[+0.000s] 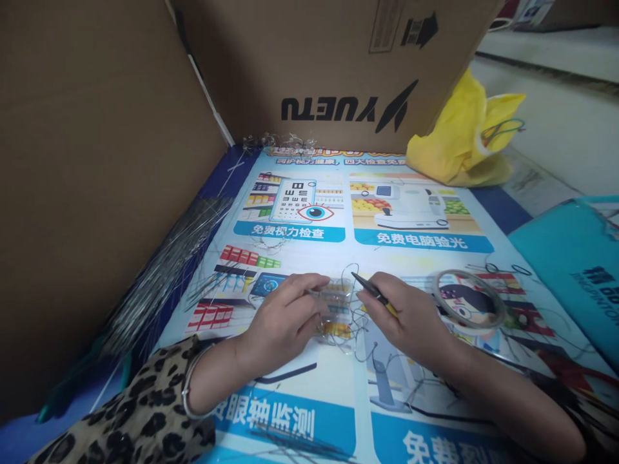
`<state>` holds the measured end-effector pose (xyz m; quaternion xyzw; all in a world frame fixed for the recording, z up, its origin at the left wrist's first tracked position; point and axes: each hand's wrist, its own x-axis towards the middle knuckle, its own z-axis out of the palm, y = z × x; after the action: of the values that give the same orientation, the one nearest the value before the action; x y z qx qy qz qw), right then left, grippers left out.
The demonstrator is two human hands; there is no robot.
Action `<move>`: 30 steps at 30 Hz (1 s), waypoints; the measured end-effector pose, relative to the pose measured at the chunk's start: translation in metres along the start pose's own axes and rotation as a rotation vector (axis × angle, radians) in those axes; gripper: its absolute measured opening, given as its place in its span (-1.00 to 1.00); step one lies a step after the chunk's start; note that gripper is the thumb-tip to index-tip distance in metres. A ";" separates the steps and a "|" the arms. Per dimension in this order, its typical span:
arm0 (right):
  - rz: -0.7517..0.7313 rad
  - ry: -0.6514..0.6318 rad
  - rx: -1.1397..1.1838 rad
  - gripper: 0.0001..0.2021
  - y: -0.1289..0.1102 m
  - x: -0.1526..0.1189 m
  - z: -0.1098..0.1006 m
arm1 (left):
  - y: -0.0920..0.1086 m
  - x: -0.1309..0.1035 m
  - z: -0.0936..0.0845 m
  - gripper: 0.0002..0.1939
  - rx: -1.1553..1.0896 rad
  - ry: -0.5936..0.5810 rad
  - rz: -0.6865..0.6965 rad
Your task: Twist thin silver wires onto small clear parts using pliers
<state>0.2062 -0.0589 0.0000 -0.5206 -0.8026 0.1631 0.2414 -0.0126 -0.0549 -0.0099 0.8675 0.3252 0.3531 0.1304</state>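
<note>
My left hand (290, 316) is closed, its fingers pinching the edge of a clear plastic piece (338, 309) that looks like a small see-through sleeve. Thin bent wires (356, 316) curl out from the plastic's right side. In my right hand (399, 316) is a pair of needle-nose pliers (374, 293) with dark pointed jaws and a yellow-and-black handle. The jaws point up and left, close to a wire loop (351, 269) above the plastic. My fingers hide most of the pliers' handle.
A bundle of straight wires (164, 270) lies at the left, beside tall cardboard (97, 129). Clear tape rolls (467, 299) sit right of my right hand. Further off are a yellow bag (454, 142) and a turquoise bag (570, 258). A printed poster (300, 254) covers the table.
</note>
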 end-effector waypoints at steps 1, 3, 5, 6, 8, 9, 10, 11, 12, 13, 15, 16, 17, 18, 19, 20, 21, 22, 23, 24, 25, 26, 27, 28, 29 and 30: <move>-0.008 0.006 -0.001 -0.82 0.000 0.000 0.000 | 0.000 0.000 0.000 -0.80 0.003 0.008 0.009; -0.022 0.013 -0.002 -0.84 0.000 -0.001 -0.001 | 0.001 0.001 -0.001 -0.80 0.005 0.025 0.023; -0.038 0.025 0.001 -0.85 0.000 -0.001 -0.001 | 0.001 0.001 -0.001 -0.80 0.007 0.034 0.028; -0.048 0.032 0.005 -0.85 0.000 -0.002 0.000 | 0.001 0.001 -0.001 -0.80 0.007 0.038 0.033; -0.071 0.050 0.008 -0.86 0.001 -0.002 0.000 | 0.000 0.001 0.000 -0.80 0.006 0.050 0.049; -0.080 0.056 0.008 -0.86 0.001 -0.002 0.001 | 0.000 0.001 0.000 -0.80 0.005 0.054 0.055; -0.087 0.059 0.005 -0.86 0.002 -0.002 0.001 | 0.000 0.001 0.000 -0.80 0.004 0.057 0.060; -0.091 0.062 0.002 -0.86 0.002 -0.002 0.001 | -0.001 0.001 0.000 -0.80 0.004 0.056 0.060; -0.094 0.065 -0.002 -0.86 0.002 -0.002 0.001 | -0.001 0.002 0.000 -0.79 0.005 0.051 0.057; -0.098 0.068 -0.004 -0.86 0.003 -0.002 0.002 | -0.001 0.002 0.000 -0.79 0.006 0.048 0.054; -0.102 0.068 -0.008 -0.86 0.003 -0.002 0.002 | 0.000 0.002 0.000 -0.80 0.006 0.040 0.045; -0.102 0.068 -0.010 -0.87 0.003 -0.002 0.002 | 0.000 0.002 0.000 -0.80 0.004 0.034 0.036; -0.100 0.066 -0.012 -0.87 0.003 -0.002 0.002 | 0.000 0.002 0.000 -0.80 0.000 0.029 0.026; -0.098 0.063 -0.015 -0.87 0.003 -0.002 0.002 | 0.000 0.002 0.000 -0.81 -0.007 0.021 0.012; -0.095 0.060 -0.017 -0.87 0.003 -0.002 0.002 | 0.000 0.002 0.000 -0.81 -0.016 0.012 -0.007; -0.095 0.059 -0.019 -0.87 0.003 -0.002 0.002 | 0.000 0.002 0.000 -0.82 -0.030 0.004 -0.027; -0.097 0.058 -0.021 -0.86 0.003 -0.003 0.003 | 0.000 0.002 0.000 -0.82 -0.046 -0.001 -0.044; -0.098 0.056 -0.022 -0.85 0.003 -0.003 0.003 | -0.001 0.002 0.001 -0.83 -0.065 -0.002 -0.059; -0.098 0.053 -0.023 -0.85 0.003 -0.003 0.003 | -0.001 0.003 0.001 -0.83 -0.085 -0.001 -0.072; -0.096 0.051 -0.023 -0.84 0.003 -0.004 0.004 | -0.001 0.003 0.001 -0.83 -0.105 0.000 -0.084; -0.090 0.049 -0.021 -0.84 0.003 -0.004 0.004 | -0.002 0.004 0.001 -0.83 -0.125 0.001 -0.096; -0.082 0.046 -0.018 -0.84 0.003 -0.004 0.004 | -0.002 0.004 0.001 -0.82 -0.143 -0.004 -0.113; -0.074 0.041 -0.015 -0.83 0.004 -0.004 0.004 | -0.002 0.004 0.001 -0.82 -0.160 -0.010 -0.132; -0.068 0.036 -0.011 -0.84 0.004 -0.004 0.005 | -0.002 0.005 0.001 -0.83 -0.176 -0.016 -0.155; -0.063 0.030 -0.007 -0.84 0.004 -0.004 0.005 | -0.002 0.005 0.001 -0.83 -0.191 -0.022 -0.178; -0.059 0.025 -0.004 -0.84 0.004 -0.004 0.005 | -0.002 0.005 0.002 -0.84 -0.205 -0.027 -0.202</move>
<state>0.2076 -0.0610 -0.0071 -0.4993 -0.8147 0.1480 0.2550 -0.0100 -0.0501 -0.0097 0.8171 0.3712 0.3579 0.2577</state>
